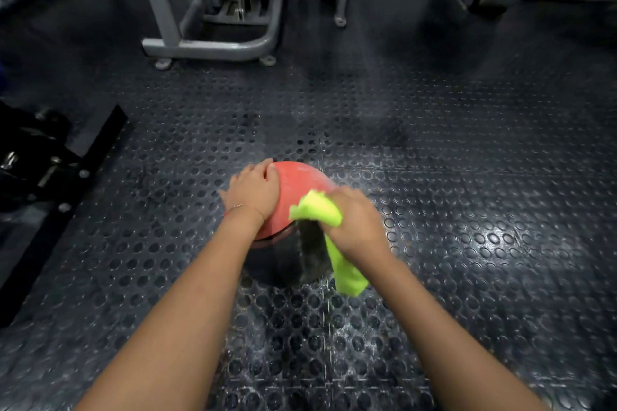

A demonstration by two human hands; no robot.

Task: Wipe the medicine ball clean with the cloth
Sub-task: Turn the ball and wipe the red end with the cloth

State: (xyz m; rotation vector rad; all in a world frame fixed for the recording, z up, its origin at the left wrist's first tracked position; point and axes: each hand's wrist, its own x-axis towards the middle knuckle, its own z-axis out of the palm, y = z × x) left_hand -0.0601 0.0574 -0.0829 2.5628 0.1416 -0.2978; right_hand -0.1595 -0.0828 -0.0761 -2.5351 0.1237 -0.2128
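A medicine ball (297,183), red on top and black below, sits on the studded rubber floor in the middle of the head view. My left hand (255,188) lies flat on the ball's left side, fingers spread over the red part. My right hand (354,220) grips a bright yellow-green cloth (319,210) and presses it against the ball's right side. One end of the cloth hangs down below my right wrist. The hand and cloth are blurred.
A grey machine frame (207,47) stands on the floor behind the ball. A black rack with dumbbells (40,157) is at the left. Dark studded rubber floor (467,177) surrounds the ball, with wet shine at the right.
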